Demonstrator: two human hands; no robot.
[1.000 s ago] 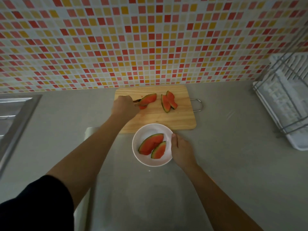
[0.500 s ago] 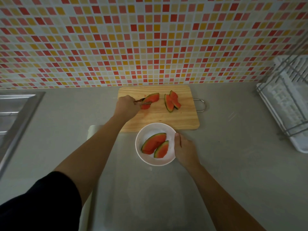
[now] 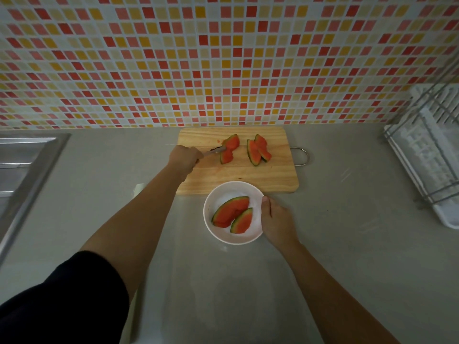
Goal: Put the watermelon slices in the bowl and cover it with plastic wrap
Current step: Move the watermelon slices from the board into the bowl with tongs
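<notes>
Left hand is clenched round the handle end of thin metal tongs, out over the rectangular light-wood cutting board. The tong tips touch a red, green-rinded watermelon wedge at the board's far left. Can't tell if the tips actually clamp it. That wedge looks bent or split mid-length. Two more wedges lean on each other just to its right, also on the board. The board has a wire loop handle on its right edge.

Right hand grasps the right rim of the round white bowl, thumb on top of the rim. The bowl sits on the grey tabletop, right at the board's near edge. Two slices are in it side by side: larger slice on the left, smaller slice on the right. Bowl uncovered.

A faint translucent sheet lies flat on the tabletop under and nearer than the bowl. Can't confirm it is plastic wrap.

Steel sink is far left and a white dish rack with a wire frame far right. The red-orange-yellow mosaic tile wall is behind.
</notes>
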